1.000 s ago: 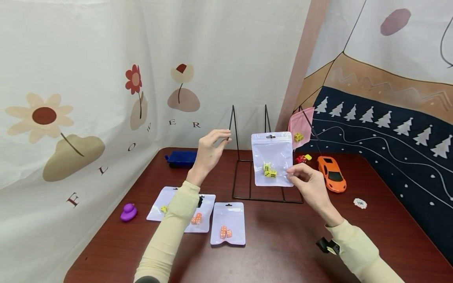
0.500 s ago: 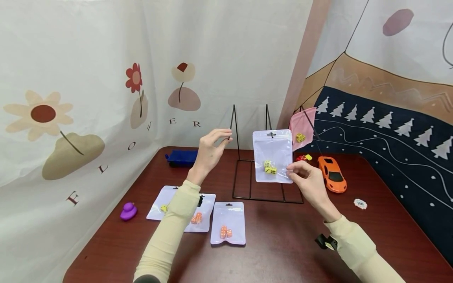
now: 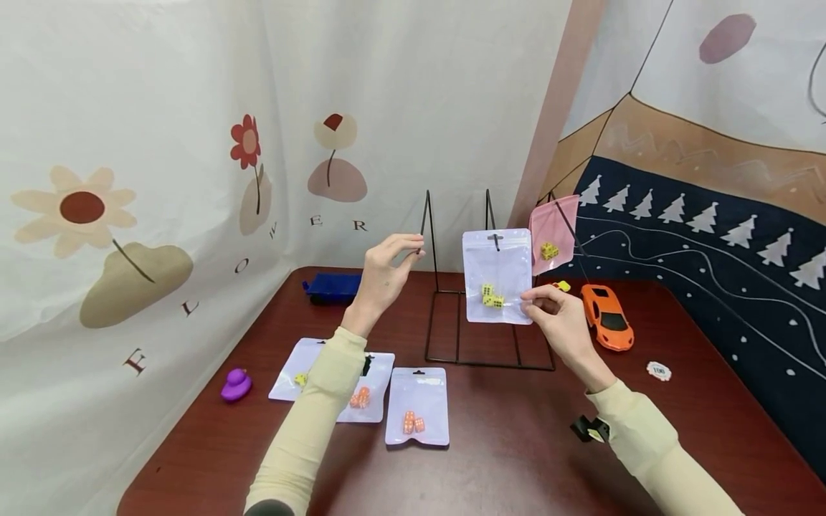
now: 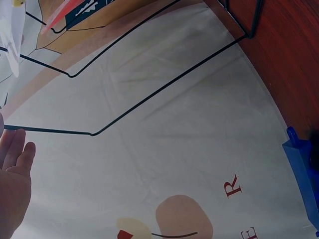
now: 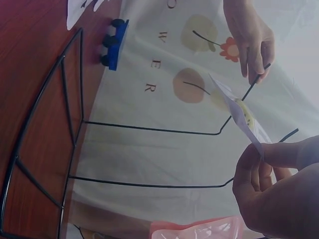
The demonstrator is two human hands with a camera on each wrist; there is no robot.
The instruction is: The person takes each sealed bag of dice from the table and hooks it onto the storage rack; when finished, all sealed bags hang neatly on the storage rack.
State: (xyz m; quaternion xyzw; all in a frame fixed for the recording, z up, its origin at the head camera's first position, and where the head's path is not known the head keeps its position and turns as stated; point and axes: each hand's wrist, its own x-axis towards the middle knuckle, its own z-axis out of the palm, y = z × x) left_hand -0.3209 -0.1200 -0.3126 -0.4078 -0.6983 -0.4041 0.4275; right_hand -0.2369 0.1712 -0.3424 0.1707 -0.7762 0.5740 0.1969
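Note:
My right hand (image 3: 563, 324) pinches the lower right edge of a white zip bag (image 3: 480, 266) with yellow dice (image 3: 492, 297) inside. The tip of the rack's middle prong (image 3: 496, 242) pokes out through the bag's hang hole. With its fingertips my left hand (image 3: 382, 276) pinches the end of the left prong of the black wire rack (image 3: 457, 337). That grip also shows in the right wrist view, where the left hand (image 5: 252, 42) comes down from the top. A pink bag (image 3: 556, 229) with yellow dice hangs on the right prong.
White bags lie at the front: one with orange dice (image 3: 416, 393), others partly under the left sleeve. A purple duck (image 3: 236, 385) sits left, a blue toy cart (image 3: 333, 287) at the back. An orange toy car (image 3: 606, 317) and a poker chip (image 3: 659, 370) lie right.
My right hand has raised the white bag slightly and pushed it away from me, so the middle prong's tip now passes through its hole. The left hand stays on the left prong.

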